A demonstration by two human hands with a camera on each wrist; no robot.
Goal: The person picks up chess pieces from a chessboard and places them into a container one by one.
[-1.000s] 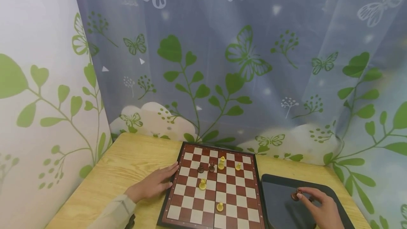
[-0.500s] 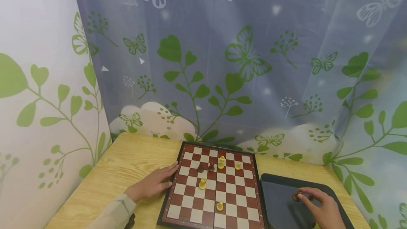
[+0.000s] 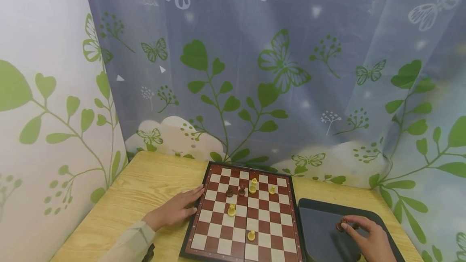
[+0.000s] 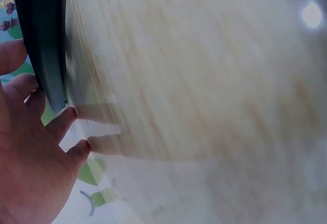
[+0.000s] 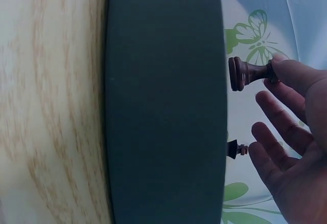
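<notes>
My right hand (image 3: pixel 375 239) pinches a dark brown chess piece (image 3: pixel 341 225) between thumb and index finger, above the dark tray (image 3: pixel 316 213). In the right wrist view the piece (image 5: pixel 248 73) is tilted, its round base clear of the tray and its top hidden by the fingertips. The other fingers spread loosely. My left hand (image 3: pixel 174 211) rests with extended fingers against the left edge of the chessboard (image 3: pixel 225 231); in the left wrist view its fingers touch the board's dark side (image 4: pixel 43 35). Two dark pieces, a pawn (image 3: pixel 229 192) and another piece (image 3: pixel 242 191), stand on the board.
Several cream-yellow pieces stand on the board, among them a tall one (image 3: pixel 253 186), a pawn (image 3: pixel 272 190), a knight-like one (image 3: pixel 231 210) and a near pawn (image 3: pixel 251 235). Another dark piece (image 5: pixel 235 149) stands in the tray. Patterned curtains (image 3: pixel 233 92) hang behind the wooden table (image 3: pixel 153 173).
My right hand has shifted very slightly to the right and down with the dark chess piece. The left hand and the pieces on the board stay as they were.
</notes>
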